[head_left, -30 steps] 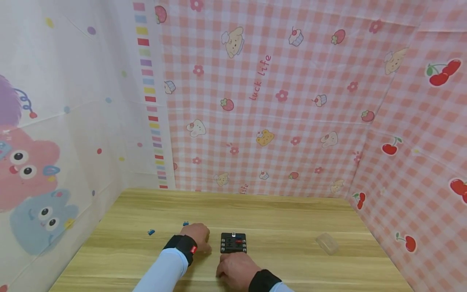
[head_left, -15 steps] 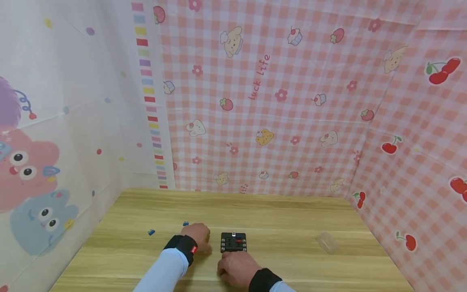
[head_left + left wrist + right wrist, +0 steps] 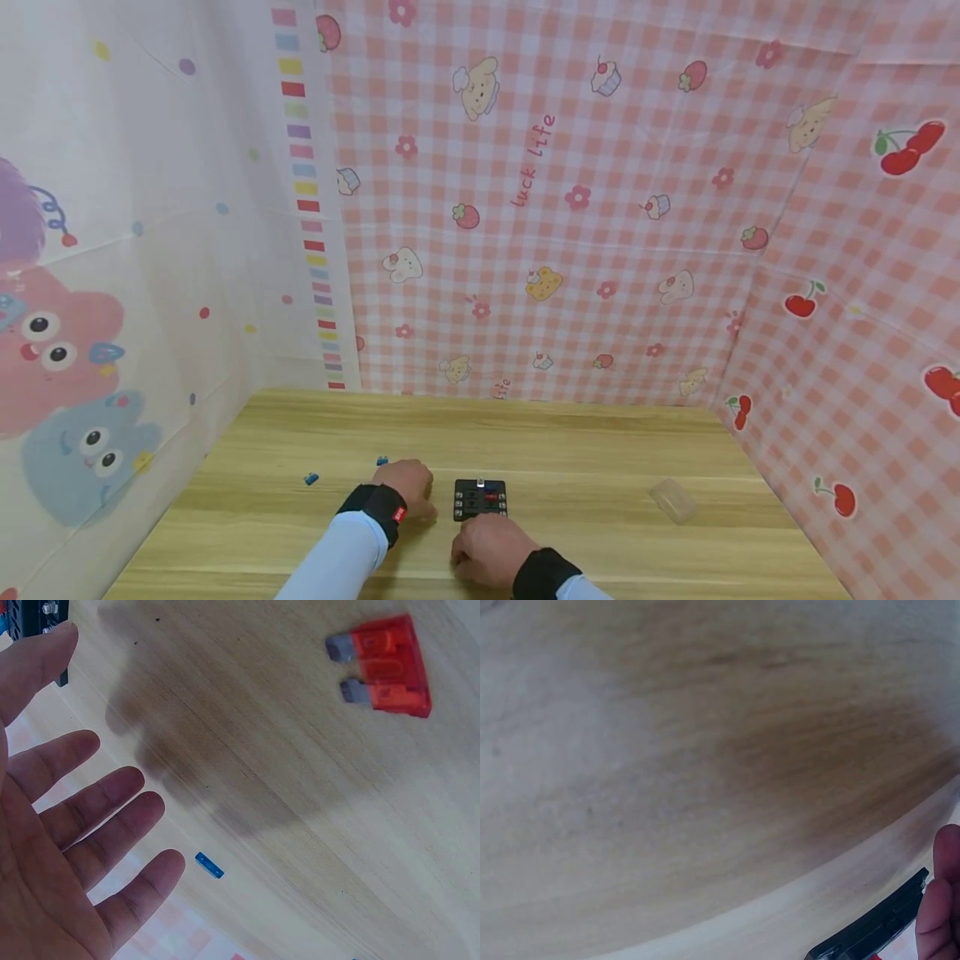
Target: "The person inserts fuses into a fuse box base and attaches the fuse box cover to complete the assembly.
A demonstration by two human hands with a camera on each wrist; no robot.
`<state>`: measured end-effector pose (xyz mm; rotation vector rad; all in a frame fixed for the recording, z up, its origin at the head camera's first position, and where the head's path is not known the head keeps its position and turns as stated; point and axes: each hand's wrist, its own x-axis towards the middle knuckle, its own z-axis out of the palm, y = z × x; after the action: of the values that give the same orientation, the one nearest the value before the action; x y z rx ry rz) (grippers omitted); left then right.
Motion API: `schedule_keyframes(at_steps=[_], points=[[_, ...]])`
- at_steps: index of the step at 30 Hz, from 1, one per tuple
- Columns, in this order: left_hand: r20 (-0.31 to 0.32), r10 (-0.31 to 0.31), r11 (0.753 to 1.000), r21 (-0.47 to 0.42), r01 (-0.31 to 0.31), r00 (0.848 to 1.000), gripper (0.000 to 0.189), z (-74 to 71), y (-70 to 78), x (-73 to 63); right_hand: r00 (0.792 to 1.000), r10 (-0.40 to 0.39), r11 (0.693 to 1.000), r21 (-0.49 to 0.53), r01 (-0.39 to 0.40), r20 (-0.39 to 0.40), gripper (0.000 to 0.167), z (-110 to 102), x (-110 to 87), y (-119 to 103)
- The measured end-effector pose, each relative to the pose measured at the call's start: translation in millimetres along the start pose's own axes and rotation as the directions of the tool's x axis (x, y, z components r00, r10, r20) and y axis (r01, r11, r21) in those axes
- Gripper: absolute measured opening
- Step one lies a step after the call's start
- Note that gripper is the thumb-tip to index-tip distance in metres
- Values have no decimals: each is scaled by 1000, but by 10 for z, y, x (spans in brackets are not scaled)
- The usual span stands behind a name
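My left hand (image 3: 407, 487) hovers over the wooden table, left of a black fuse block (image 3: 467, 492). Its fingers are spread and hold nothing in the left wrist view. A red blade fuse (image 3: 391, 667) lies on the wood near that hand, hidden in the head view. Beyond the fingertips lies a blue blade fuse (image 3: 382, 460); another blue fuse (image 3: 311, 479) is farther left. My right hand (image 3: 493, 550) is at the block's front edge, back up, fingers loosely bent, with nothing visible in them. The block bears a red fuse (image 3: 491, 496).
A clear plastic case or lid (image 3: 673, 500) lies on the right of the table (image 3: 585, 442). Patterned cloth (image 3: 570, 242) hangs behind the table and along both sides.
My right hand has shifted slightly to the right along the block's front edge. The left hand, the block and the fuses stay practically where they were.
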<state>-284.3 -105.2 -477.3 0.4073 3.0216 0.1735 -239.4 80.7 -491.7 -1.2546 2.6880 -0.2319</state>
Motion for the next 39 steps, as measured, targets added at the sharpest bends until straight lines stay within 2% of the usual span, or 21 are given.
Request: schedule_keyframes(at_steps=[12,22,27,32,39], points=[[3,11,1000,-8,-11,1000,32,-13,3,-13,998,-11,1000,16,12,-70,6,-72,-44,5],[-28,41,999,-32,-42,999,45,-38,41,-17,991,-10,996,-91,-2,-135,7,-73,-42,93],[-40,72,997,-6,-72,997,48,-30,57,1,986,-23,988,-156,-3,-167,6,-89,-65,126],[-46,88,996,-3,-88,995,52,-29,88,7,988,-8,986,-164,-17,-155,5,-119,-82,146],[-45,107,994,-2,-107,993,54,-38,132,19,991,16,992,-122,-33,-137,6,-172,-91,195]])
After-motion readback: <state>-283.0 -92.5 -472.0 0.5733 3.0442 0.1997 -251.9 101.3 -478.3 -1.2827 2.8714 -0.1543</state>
